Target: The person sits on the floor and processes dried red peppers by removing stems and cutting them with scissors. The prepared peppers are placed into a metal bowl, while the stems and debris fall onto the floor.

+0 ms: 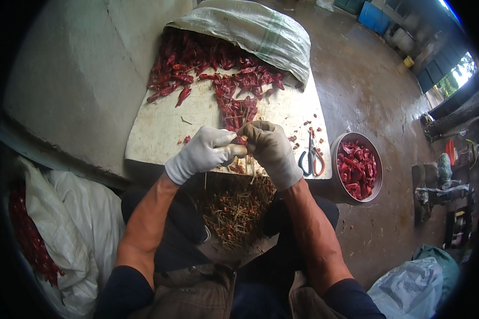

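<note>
My left hand (207, 150), in a white knit glove, grips a dried red chili pepper (240, 140) over the front edge of a worn white board (175, 123). My right hand (272, 148), in a stained brownish glove, meets it at the pepper's end; its fingertips are bent, and whether they hold a part of the pepper cannot be seen. Beyond the hands, a strip of dried chilies (237, 105) runs back to a pile spilling from a woven sack (259, 28). Snips (312, 157) with one black and one orange handle lie right of my right hand.
A round tub (379, 181) of red chili pieces stands on the floor, right of the board. Stems and scraps (239, 215) lie heaped below the front edge. A white sack (84, 215) with chilies is at left, beside the wall. Plastic bags (411, 285) lie at lower right.
</note>
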Motion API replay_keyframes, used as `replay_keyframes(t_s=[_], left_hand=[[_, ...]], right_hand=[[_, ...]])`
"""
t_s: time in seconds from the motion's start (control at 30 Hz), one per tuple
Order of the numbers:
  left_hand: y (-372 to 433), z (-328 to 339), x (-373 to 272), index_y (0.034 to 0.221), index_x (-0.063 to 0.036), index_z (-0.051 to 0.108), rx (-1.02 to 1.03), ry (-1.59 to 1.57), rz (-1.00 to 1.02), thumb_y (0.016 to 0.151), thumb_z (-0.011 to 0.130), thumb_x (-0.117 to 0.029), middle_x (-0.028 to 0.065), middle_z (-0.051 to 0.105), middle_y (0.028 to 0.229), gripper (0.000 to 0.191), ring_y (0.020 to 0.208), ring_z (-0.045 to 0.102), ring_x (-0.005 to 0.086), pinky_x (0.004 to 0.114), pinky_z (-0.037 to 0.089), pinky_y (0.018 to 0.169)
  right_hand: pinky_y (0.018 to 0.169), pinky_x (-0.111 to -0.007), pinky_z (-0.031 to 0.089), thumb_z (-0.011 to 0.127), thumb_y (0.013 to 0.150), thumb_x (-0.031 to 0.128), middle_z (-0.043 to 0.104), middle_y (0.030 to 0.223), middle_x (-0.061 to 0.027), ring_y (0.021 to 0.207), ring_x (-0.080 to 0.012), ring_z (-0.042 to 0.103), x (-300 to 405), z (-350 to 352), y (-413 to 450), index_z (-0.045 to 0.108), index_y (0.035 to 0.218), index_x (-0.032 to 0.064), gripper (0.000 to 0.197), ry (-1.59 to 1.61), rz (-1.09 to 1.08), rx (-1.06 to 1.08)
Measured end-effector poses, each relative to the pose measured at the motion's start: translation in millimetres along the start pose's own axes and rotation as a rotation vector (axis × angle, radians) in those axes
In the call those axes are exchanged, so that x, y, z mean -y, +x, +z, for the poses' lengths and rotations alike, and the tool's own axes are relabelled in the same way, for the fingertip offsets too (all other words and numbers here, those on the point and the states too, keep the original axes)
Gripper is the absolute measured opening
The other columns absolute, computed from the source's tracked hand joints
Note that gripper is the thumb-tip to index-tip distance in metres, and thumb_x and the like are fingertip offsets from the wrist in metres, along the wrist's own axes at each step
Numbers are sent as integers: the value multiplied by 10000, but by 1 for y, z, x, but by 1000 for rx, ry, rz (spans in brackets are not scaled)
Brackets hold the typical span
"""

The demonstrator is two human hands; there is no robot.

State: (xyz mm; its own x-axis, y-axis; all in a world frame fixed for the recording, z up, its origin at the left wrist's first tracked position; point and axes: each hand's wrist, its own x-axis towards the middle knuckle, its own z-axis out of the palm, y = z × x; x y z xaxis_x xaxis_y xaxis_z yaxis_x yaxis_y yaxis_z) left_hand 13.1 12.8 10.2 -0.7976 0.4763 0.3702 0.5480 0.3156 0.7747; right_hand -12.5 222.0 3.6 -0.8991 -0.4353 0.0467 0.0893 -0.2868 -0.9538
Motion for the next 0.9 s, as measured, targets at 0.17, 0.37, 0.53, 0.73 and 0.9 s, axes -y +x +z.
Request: replay_keyframes(t_s=[0.17, 0.37, 0.53, 0.73, 0.9], left_hand=[[-3, 3, 5, 1050, 41, 774, -19, -24, 33, 959, 764, -137, 64, 710, 755, 200, 657, 617, 87, 273, 490, 589], [-8, 10, -2, 1042, 54, 770, -51, -411, -225, 982, 745, -143, 41, 708, 741, 207, 610, 621, 66, 246, 491, 547], [-13, -1, -13, 957, 58, 747, -49, -605, -312, 983, 743, -144, 44, 665, 678, 203, 570, 618, 99, 254, 493, 527], [-13, -28, -18, 1275, 12, 642, -50, -573, -489, 1046, 607, -120, 40, 685, 760, 267, 621, 675, 108, 245, 539, 528], [-5, -22, -18, 1117, -39, 641, -100, -463, -572, 1041, 589, -117, 5, 639, 781, 121, 621, 666, 79, 221, 534, 521]], right_hand=[[661, -259, 448, 589, 852, -167, 603, 832, -12, 755, -104, 522, -12, -1, 1, 652, 849, 14, 191, -208, -266, 111], [684, -217, 452, 560, 931, -142, 633, 861, -1, 758, -92, 547, -30, 4, -5, 671, 887, -29, 164, -108, -352, 25], [719, -248, 513, 589, 1056, 92, 646, 978, -12, 769, -82, 590, -15, -29, -3, 675, 1079, 49, 99, 528, -40, -120], [729, -304, 551, 668, 984, 151, 758, 883, -77, 790, -155, 699, -11, -70, 1, 737, 1112, -40, 240, -360, 121, -283], [745, -380, 562, 663, 948, 191, 763, 850, -168, 729, -215, 711, -66, -64, 19, 776, 1037, 2, 237, -1120, 194, -227]])
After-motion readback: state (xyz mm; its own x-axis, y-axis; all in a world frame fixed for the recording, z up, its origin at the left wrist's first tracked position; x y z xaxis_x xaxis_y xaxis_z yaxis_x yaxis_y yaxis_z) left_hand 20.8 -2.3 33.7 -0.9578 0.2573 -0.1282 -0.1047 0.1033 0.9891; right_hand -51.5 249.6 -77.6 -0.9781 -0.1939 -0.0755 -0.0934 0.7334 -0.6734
